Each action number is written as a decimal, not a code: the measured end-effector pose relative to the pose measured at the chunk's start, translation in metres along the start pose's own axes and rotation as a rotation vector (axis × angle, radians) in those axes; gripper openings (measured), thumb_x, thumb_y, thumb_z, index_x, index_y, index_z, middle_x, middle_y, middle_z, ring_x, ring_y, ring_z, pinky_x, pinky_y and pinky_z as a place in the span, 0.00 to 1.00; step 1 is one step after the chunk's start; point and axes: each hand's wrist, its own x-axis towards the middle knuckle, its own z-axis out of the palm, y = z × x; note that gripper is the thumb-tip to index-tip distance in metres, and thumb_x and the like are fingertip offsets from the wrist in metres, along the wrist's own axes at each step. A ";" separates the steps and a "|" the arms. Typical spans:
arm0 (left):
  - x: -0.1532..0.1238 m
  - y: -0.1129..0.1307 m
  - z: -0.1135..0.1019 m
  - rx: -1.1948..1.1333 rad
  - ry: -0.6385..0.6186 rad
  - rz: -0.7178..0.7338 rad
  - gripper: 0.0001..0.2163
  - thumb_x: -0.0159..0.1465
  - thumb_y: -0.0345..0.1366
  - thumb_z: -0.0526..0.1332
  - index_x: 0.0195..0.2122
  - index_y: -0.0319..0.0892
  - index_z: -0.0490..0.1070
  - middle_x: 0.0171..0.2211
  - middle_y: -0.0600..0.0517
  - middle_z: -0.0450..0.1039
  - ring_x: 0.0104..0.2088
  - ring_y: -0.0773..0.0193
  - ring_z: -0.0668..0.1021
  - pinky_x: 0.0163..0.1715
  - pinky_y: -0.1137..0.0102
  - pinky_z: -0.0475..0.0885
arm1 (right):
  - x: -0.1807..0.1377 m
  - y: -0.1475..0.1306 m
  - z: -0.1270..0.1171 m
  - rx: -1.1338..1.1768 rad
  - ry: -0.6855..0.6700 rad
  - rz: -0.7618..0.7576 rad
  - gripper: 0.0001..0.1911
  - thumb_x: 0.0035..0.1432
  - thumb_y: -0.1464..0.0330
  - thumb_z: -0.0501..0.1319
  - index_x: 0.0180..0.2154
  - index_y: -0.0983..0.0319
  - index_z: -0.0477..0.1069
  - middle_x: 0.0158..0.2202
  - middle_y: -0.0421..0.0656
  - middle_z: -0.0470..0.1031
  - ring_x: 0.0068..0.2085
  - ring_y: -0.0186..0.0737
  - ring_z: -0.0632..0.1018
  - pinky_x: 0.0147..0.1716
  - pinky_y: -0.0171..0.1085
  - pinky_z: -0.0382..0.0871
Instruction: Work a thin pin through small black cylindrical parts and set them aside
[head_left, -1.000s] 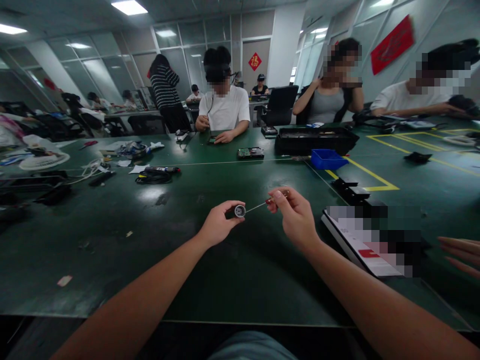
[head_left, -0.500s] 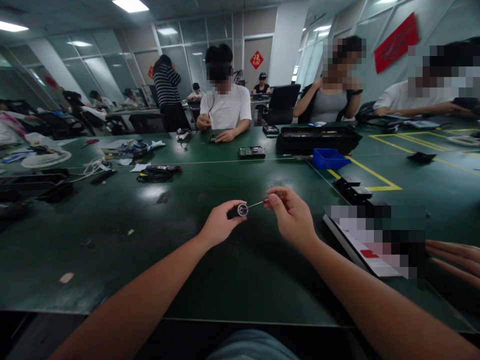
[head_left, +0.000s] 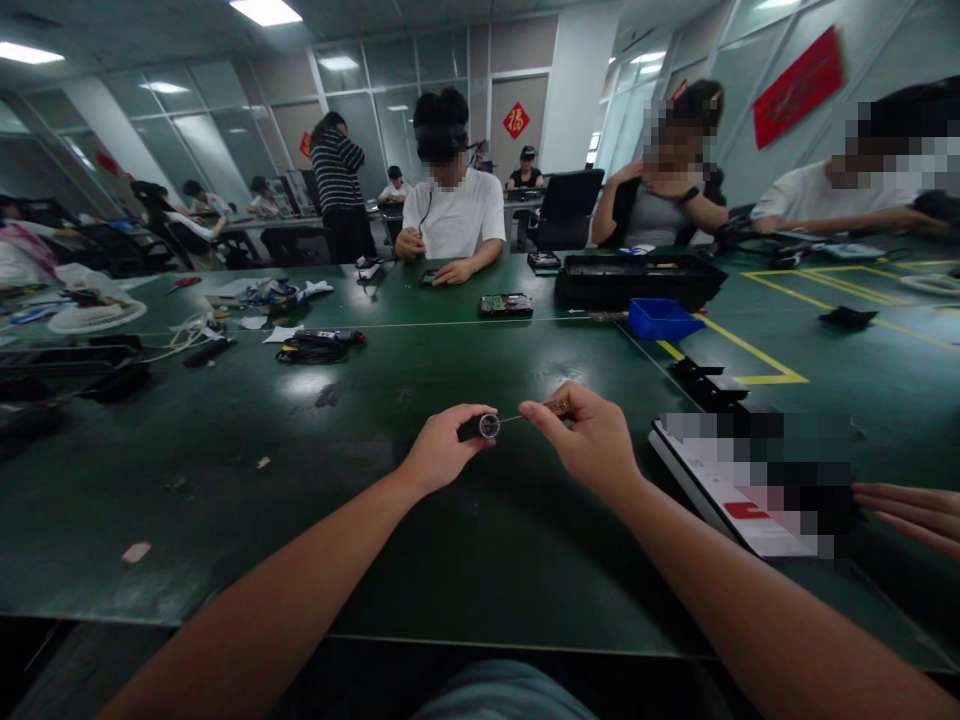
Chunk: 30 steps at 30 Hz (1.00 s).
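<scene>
Between the thumb and fingers of my left hand [head_left: 441, 452] is a small dark cylinder [head_left: 489, 427], its silver-rimmed round end facing me. My right hand [head_left: 596, 435] is closed on a screwdriver [head_left: 557, 407] with a reddish-brown, see-through handle. The thin metal shaft points left and reaches the rimmed end of the cylinder. Whether the tip sits inside or only touches the rim is too small to tell. Both hands are above the green table [head_left: 480, 570].
To the right lies a white box [head_left: 712, 480], partly blurred, with another person's hand [head_left: 911, 515] beside it. Farther off are a blue bin [head_left: 660, 318], a black tray [head_left: 637, 280], a circuit-board device [head_left: 506, 304] and a coiled black cable [head_left: 315, 347]. A person [head_left: 454, 215] sits opposite.
My right fingers have shifted on the screwdriver: the thumb now reaches farther left along the shaft, and more of the handle shows. The left hand still holds the cylinder in nearly the same place.
</scene>
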 end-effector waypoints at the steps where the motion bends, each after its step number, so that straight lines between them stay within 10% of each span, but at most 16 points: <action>1: 0.000 0.000 0.000 -0.001 0.003 0.001 0.18 0.59 0.32 0.69 0.52 0.48 0.76 0.49 0.50 0.78 0.51 0.56 0.77 0.57 0.58 0.68 | 0.000 0.000 0.000 0.010 -0.011 -0.007 0.18 0.58 0.53 0.65 0.24 0.58 0.69 0.21 0.38 0.72 0.23 0.35 0.71 0.24 0.35 0.61; 16: 0.004 -0.001 -0.001 -0.047 0.049 -0.050 0.18 0.60 0.31 0.68 0.52 0.45 0.75 0.51 0.50 0.77 0.52 0.56 0.77 0.59 0.59 0.67 | -0.005 0.001 -0.002 0.205 -0.221 -0.159 0.10 0.63 0.66 0.59 0.45 0.58 0.74 0.38 0.44 0.81 0.38 0.42 0.81 0.39 0.41 0.74; 24: 0.003 -0.001 -0.001 -0.033 0.037 -0.041 0.18 0.60 0.30 0.68 0.52 0.46 0.75 0.51 0.50 0.77 0.53 0.57 0.76 0.59 0.60 0.67 | -0.003 -0.001 -0.001 0.084 -0.152 -0.086 0.14 0.68 0.60 0.56 0.45 0.60 0.76 0.21 0.36 0.72 0.22 0.34 0.73 0.24 0.34 0.64; 30: 0.003 -0.004 -0.002 -0.023 0.035 -0.035 0.18 0.60 0.31 0.68 0.53 0.46 0.75 0.52 0.50 0.77 0.53 0.57 0.76 0.59 0.59 0.67 | -0.004 -0.003 -0.004 0.092 -0.244 -0.152 0.19 0.68 0.66 0.54 0.58 0.61 0.68 0.25 0.37 0.74 0.27 0.36 0.76 0.28 0.35 0.66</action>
